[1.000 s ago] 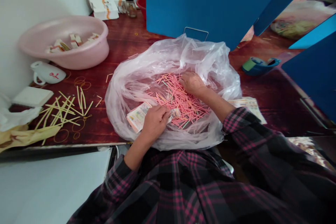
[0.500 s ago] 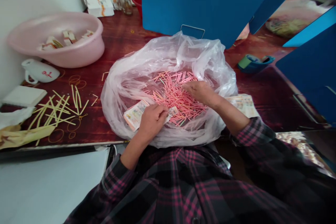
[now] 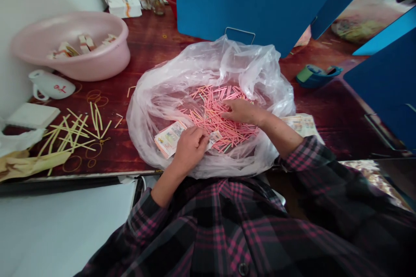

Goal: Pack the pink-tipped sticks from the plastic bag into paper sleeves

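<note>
My left hand (image 3: 191,147) is closed, fingers curled round a small printed paper packet (image 3: 214,137) whose end pokes out beyond the fingertips. Beside its wrist side lies a printed paper piece (image 3: 169,139) with an orange edge; the hand hides whether the two are joined. My right hand (image 3: 242,111) reaches over a heap of thin pink sticks (image 3: 212,117), thumb and fingers apart, fingertips at the sticks. A few green sticks are mixed in. The heap lies inside a wide-open clear plastic bag (image 3: 152,91).
Pale yellow strips (image 3: 73,132) and rubber bands lie left, near a white mug (image 3: 52,85) on its side and a pink basin (image 3: 97,62) with paper bundles. A blue panel (image 3: 240,4) stands behind the bag. At right are a blue tape dispenser (image 3: 316,75) and printed papers (image 3: 302,125).
My right hand has shifted slightly left and lower over the pink sticks, and its thumb and fingers have parted. My left hand keeps its hold on the packet. The view has tilted slightly.
</note>
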The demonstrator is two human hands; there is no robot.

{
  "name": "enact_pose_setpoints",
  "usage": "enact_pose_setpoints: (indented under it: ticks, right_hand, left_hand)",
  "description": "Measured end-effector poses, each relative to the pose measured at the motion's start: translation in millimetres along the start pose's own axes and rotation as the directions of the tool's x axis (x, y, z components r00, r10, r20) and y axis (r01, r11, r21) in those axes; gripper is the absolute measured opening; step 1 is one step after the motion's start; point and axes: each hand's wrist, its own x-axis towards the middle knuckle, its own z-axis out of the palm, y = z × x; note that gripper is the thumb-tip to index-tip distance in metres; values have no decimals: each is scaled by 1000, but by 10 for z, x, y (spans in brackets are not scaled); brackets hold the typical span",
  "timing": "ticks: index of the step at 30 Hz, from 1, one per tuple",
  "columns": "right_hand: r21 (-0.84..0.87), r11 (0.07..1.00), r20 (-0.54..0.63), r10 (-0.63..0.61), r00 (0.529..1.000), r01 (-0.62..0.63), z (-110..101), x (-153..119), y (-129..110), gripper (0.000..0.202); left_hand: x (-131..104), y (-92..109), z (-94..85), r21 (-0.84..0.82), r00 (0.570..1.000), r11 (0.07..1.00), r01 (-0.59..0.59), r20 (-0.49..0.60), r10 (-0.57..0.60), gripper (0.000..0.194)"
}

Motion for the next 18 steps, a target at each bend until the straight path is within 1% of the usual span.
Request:
enact_pose_setpoints:
  ticks: [3, 5, 6, 8, 10, 12, 14, 15, 18]
  right_hand:
    - [-138, 989, 46, 53, 998, -46, -54, 21, -80, 32]
    - [-213, 977, 55, 44, 997, -31, -85, 51, -128, 28]
    - [-224, 975, 63, 22, 998, -7, -106, 67, -138, 26]
    - [-199, 979, 104, -35, 994, 55, -153, 87, -130, 28]
    - [-151, 984, 140, -73, 988, 94, -187, 82, -99, 34]
    - [-121, 988, 141, -78, 987, 95, -183, 55, -76, 43]
    - [-123, 990, 109, -58, 992, 72, -140, 19, -80, 51]
    - [-134, 989, 94, -43, 995, 55, -112, 1, -91, 50]
    - [-165, 986, 73, -19, 997, 31, -48, -43, -133, 31]
  left_hand:
    - [10, -2, 3, 5, 1000, 1000, -4, 5, 4, 13]
    - [13, -3, 6, 7, 1000, 1000, -1, 9, 1, 13]
    - [12, -3, 7, 6, 1000, 1000, 2, 9, -2, 13]
    - [10, -2, 6, 0, 1000, 1000, 5, 10, -5, 13]
    - [7, 0, 5, -4, 1000, 1000, 4, 11, -4, 14]
    - [6, 0, 5, -5, 1000, 1000, 2, 11, -2, 14]
    - [6, -2, 7, -1, 1000, 1000, 2, 11, -2, 13]
    - [6, -3, 8, 2, 1000, 1000, 3, 12, -3, 13]
    - [6, -9, 7, 8, 1000, 1000, 9, 16, -9, 14]
